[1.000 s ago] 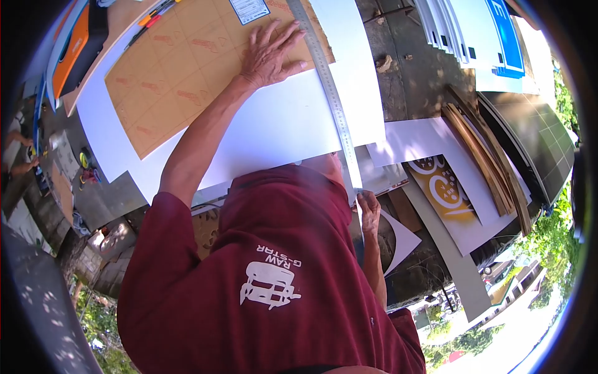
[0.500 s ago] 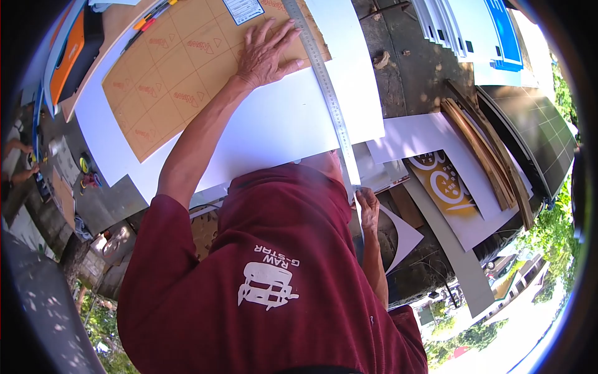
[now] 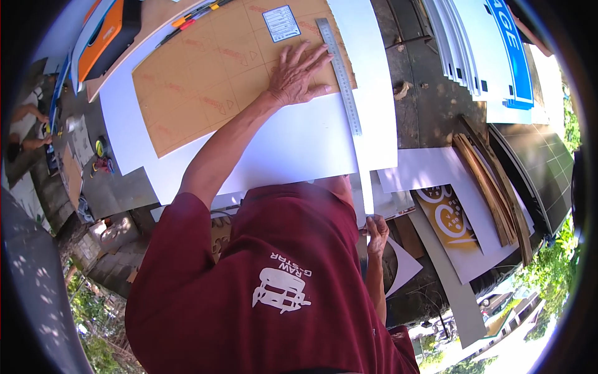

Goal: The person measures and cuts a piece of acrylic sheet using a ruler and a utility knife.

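Observation:
My left hand (image 3: pixel 300 75) lies flat with fingers spread on a brown paper-covered sheet (image 3: pixel 193 81). Its fingertips reach the edge of a long steel ruler (image 3: pixel 341 78). The brown sheet rests on a larger white sheet (image 3: pixel 274 146). The ruler crosses both sheets and runs past the near edge. Toward that end it appears bright white, with its markings washed out. My right hand (image 3: pixel 376 232) is closed around this near end, beside my body. Its fingers partly hide what they grip. A white printed label (image 3: pixel 281 23) lies on the brown sheet above my left hand.
Tools with yellow and red parts (image 3: pixel 184 23) lie along the far edge. White panels (image 3: pixel 455 50) and a blue sign (image 3: pixel 511 50) stand at the upper right. Wooden strips (image 3: pixel 489 190) and a stencilled board (image 3: pixel 445 215) lie at right. Another person's arms (image 3: pixel 31 128) show at far left.
The whole view has shifted, so sheets, ruler and hands appear lower and farther right. The ruler's far end now shows, and more of its near part looks white. Both hands keep their places.

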`<control>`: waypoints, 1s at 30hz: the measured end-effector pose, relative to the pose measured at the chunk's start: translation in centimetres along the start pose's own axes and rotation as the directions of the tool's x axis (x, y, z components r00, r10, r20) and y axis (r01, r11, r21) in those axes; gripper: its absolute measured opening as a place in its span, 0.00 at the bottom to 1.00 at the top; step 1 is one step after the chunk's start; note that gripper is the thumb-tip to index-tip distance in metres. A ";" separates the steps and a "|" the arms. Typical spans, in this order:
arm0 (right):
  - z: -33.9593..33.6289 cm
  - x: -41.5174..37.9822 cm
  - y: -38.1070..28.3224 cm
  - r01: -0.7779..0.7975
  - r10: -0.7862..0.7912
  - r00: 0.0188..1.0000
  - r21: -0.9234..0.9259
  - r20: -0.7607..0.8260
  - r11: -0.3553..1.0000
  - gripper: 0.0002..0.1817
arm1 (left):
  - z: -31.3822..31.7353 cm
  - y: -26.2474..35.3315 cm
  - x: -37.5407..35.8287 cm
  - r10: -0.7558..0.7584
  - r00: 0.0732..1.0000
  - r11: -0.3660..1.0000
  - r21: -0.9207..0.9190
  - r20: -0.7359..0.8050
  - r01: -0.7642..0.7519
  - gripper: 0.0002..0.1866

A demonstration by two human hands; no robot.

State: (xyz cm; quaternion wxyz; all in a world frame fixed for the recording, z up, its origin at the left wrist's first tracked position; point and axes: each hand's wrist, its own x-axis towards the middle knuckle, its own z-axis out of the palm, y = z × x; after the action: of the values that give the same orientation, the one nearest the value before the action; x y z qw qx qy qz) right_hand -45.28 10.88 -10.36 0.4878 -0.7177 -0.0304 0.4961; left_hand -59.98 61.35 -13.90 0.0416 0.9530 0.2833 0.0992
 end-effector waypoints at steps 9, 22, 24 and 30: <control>-4.0 0.4 -6.2 0.067 -0.071 0.997 -0.090 -0.041 0.994 0.12 | -1.8 1.7 -0.8 -0.061 0.997 0.993 -0.097 0.053 0.066 0.60; -6.2 9.7 -16.5 0.303 -0.239 0.932 -0.224 0.272 0.926 0.15 | -2.5 6.1 -6.4 -0.085 0.990 0.972 -0.211 0.116 0.108 0.54; -3.9 10.9 -18.8 0.301 -0.204 0.934 -0.335 0.295 0.893 0.13 | -1.9 7.4 -8.3 -0.087 0.992 0.958 -0.266 0.095 0.109 0.52; 4.5 16.3 -20.7 0.596 -0.300 0.767 -0.459 0.567 0.659 0.14 | -2.2 10.9 -13.4 -0.095 0.988 0.891 -0.432 0.119 0.138 0.50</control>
State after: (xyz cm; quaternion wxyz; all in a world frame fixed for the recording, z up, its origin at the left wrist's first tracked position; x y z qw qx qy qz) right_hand -31.28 33.30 -6.46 0.3155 -0.6712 -0.4817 0.4668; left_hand -65.67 44.98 -12.45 0.2748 0.9038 0.3081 0.1125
